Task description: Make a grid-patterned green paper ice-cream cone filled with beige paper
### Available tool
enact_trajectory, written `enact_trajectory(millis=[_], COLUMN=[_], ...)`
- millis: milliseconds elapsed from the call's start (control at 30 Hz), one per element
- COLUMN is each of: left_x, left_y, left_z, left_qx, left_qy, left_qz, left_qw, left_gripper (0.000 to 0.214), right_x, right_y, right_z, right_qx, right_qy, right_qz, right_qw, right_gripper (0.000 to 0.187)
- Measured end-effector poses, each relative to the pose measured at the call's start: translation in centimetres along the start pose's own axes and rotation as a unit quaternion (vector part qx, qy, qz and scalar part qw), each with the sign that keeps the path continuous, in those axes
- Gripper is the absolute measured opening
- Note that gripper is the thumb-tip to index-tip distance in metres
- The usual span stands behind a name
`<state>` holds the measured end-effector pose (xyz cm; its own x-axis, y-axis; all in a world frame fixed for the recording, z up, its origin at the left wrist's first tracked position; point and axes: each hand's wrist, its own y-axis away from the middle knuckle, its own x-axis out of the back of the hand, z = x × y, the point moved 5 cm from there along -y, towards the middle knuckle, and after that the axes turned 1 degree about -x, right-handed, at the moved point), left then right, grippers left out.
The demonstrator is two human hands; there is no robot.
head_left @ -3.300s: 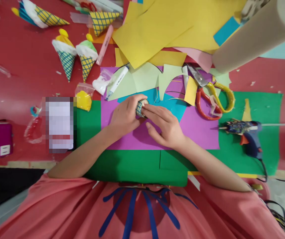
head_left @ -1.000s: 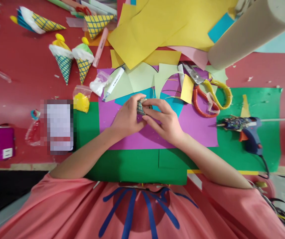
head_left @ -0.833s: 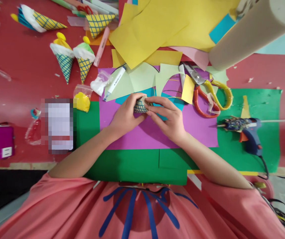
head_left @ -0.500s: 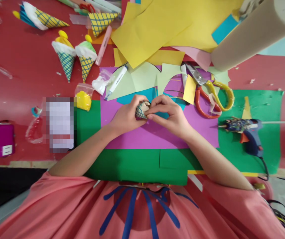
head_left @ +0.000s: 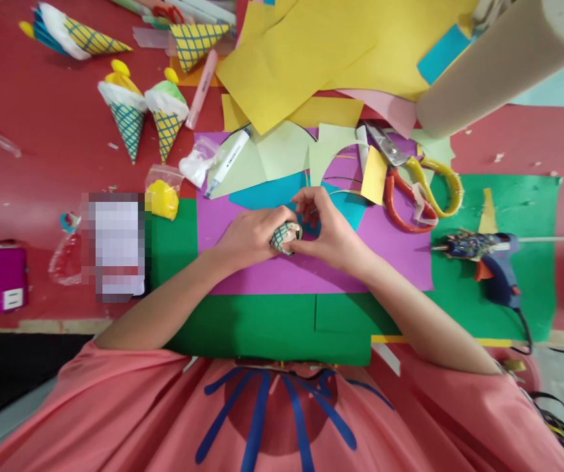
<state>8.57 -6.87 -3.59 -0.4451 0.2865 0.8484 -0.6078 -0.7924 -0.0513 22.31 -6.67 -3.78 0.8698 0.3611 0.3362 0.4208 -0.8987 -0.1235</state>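
Observation:
My left hand (head_left: 255, 237) is closed around a small paper cone (head_left: 282, 237) with a dark criss-cross grid on pale paper. The cone's open end faces up and to the right, and some pale material shows inside it. My right hand (head_left: 334, 229) has its thumb against the cone's rim, while its fingers are lifted away and apart from the thumb. Both hands are above a purple sheet (head_left: 390, 262). Several finished paper ice-cream cones lie at the upper left, among them a green-topped one (head_left: 168, 115).
Large scissors (head_left: 412, 183) and a glue gun (head_left: 493, 255) lie to the right. A white marker (head_left: 229, 162), a bag of yellow clay (head_left: 164, 198) and a blurred-out phone (head_left: 119, 246) are on the left. Yellow paper (head_left: 302, 65) and a thick roll (head_left: 493, 72) occupy the back.
My right fingers have come off the cone's rim and spread, leaving the thumb on it. The cone has turned in my left hand and moved slightly right and down.

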Motion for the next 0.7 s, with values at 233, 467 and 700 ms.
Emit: enact_trajectory(millis=[233, 467, 700], left_x=[0.1, 0.39, 0.53], left_y=[0.07, 0.31, 0.23], left_z=[0.53, 0.86, 0.35], left_qx=[-0.037, -0.054, -0.013], left_qy=[0.013, 0.021, 0.056], left_qz=[0.02, 0.09, 0.091], left_qw=[0.999, 0.994, 0.994], left_gripper=[0.018, 0.017, 0.024], right_x=[-0.37, -0.54, -0.49], right_y=[0.29, 0.66, 0.23], right_z=[-0.19, 0.22, -0.19], right_qx=[-0.046, -0.109, -0.129], right_qy=[-0.029, -0.088, -0.288], right_qz=[-0.052, -0.08, -0.129], right_qw=[0.997, 0.987, 0.94], right_gripper=[0.045, 0.043, 0.041])
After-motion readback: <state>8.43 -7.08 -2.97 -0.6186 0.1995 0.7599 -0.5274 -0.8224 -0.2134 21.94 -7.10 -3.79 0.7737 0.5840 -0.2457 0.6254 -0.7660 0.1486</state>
